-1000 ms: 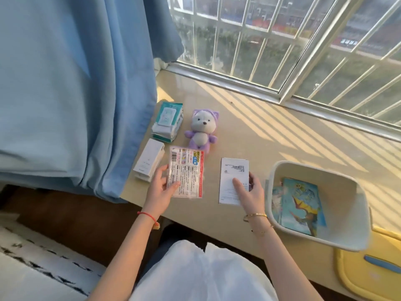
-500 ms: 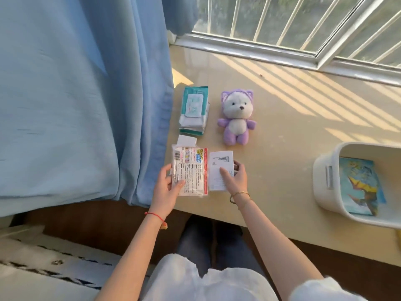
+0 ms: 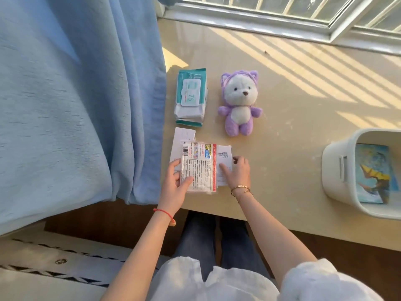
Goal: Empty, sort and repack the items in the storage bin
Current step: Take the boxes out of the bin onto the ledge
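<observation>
Storage bin [image 3: 338, 170] white, tipped; left grip [image 3: 173, 187] pinches packet [image 3: 198, 168]; right grip [image 3: 238, 170] presses card [image 3: 224, 155].

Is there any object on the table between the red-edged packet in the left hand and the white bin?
Only the small white card under the right hand lies beside the packet. Beyond it, the tabletop to the bin shows nothing.

Glossy clear-plastic packet [image 3: 198, 168]; shiny film wipes pack [image 3: 190, 97]; fuzzy plush toy [image 3: 239, 103]; smooth matt plastic storage bin [image 3: 334, 170]; soft woven cloth curtain [image 3: 71, 94]; polished stone-like sill [image 3: 293, 94].
</observation>
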